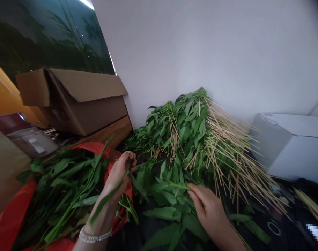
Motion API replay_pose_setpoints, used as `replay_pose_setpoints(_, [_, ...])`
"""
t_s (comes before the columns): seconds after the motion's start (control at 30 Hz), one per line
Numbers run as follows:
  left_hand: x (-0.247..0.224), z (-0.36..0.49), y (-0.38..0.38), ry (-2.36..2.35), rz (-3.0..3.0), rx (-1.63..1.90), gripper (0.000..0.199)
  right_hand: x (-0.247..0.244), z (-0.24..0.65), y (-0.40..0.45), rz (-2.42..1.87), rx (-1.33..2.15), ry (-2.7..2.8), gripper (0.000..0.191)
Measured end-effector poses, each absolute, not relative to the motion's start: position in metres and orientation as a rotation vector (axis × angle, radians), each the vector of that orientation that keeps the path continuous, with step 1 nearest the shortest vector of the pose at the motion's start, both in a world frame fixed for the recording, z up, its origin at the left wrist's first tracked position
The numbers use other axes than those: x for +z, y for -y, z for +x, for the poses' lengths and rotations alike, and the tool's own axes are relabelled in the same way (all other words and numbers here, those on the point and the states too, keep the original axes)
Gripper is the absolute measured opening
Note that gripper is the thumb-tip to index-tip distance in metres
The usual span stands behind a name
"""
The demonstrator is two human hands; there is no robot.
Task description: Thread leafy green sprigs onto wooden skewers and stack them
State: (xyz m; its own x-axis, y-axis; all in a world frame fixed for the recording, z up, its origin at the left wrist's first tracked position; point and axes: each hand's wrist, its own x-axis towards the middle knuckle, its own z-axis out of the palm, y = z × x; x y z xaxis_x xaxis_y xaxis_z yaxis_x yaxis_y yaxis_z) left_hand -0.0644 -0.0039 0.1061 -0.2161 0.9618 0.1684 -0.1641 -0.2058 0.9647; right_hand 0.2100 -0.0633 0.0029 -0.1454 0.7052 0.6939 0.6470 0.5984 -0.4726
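pinching a leafy stem [179, 186] with right hand [207, 205], left hand [123, 168] curled, its hold unclear.

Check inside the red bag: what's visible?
Leafy green stems fill the opening of the red bag. The bottom, and anything beneath the top leaves, is covered; the left arm also blocks part of one side.

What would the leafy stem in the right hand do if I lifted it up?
The leafy stem would probably feel light, because the right hand holds it in just a pinch. Its long leaves look thin, so they'd likely flop. The stem itself seems slender and straight, so it might bend a little.
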Motion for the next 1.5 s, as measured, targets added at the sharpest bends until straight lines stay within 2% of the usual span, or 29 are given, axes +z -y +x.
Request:
replay_pose_setpoints(0.2, [0.121, -0.053, 0.023, -0.899, 1.266, 1.395, 0.020, 0.008, 0.206, 0.067, -1.012, -0.156, 1.902, 0.029])
replay_pose_setpoints(0.37, [0.099, -0.013, 0.043, -1.176, 1.928, 1.131, 0.011, 0.017, 0.206, 0.068, -0.932, -0.280, 1.885, 0.031])
replay_pose_setpoints(0.63, [0.068, -0.001, 0.041, -1.242, 2.822, 0.669, 0.020, 0.017, 0.206, 0.069, -0.926, -0.326, 1.906, 0.033])
replay_pose_setpoints(0.8, [0.067, 0.001, 0.039, -1.202, 3.102, 0.431, 0.001, 0.013, 0.204, 0.067, -0.971, -0.362, 1.944, 0.029])
replay_pose_setpoints(0.93, [0.065, 0.003, 0.038, -1.227, 2.947, 0.561, 0.008, 0.010, 0.199, 0.068, -1.024, -0.316, 1.962, 0.022])
replay_pose_setpoints(1.2, [0.080, -0.021, 0.014, -1.407, 1.790, 1.289, 0.015, 0.006, 0.204, 0.067, -1.042, -0.029, 1.851, 0.020])
replay_pose_setpoints(1.27, [0.092, -0.038, 0.008, -1.406, 1.535, 1.410, 0.021, 0.005, 0.209, 0.064, -1.068, 0.047, 1.788, 0.020])
replay_pose_setpoints(1.5, [0.110, -0.068, 0.008, -1.392, 1.675, 1.450, 0.033, 0.007, 0.209, 0.063, -1.068, 0.207, 1.711, 0.018])
